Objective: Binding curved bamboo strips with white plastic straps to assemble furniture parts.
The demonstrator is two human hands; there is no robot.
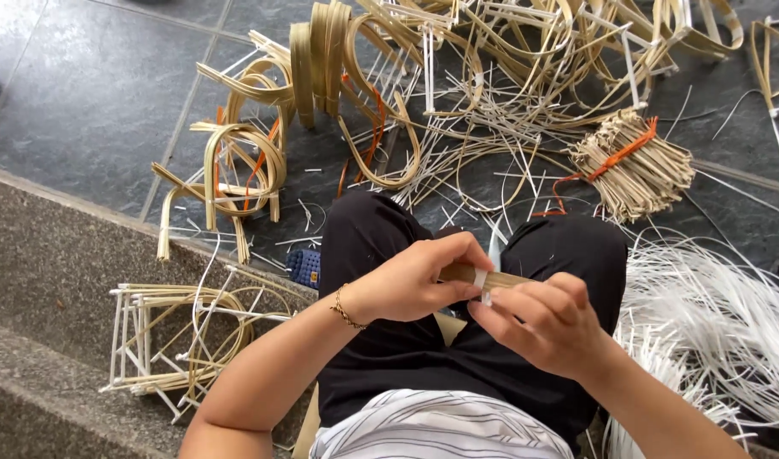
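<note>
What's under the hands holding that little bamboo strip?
Under the left hand and right hand holding the bamboo strip are black trousers. The strip's middle is hidden by fingers.

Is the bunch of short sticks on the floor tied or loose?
Tied. An orange strap runs across the bunch of short sticks, holding them in one bundle on the dark floor.

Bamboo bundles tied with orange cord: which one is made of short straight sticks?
The stubby stick bundle at upper right; the other orange-tied bundles at left are long strips bent into loops.
</note>
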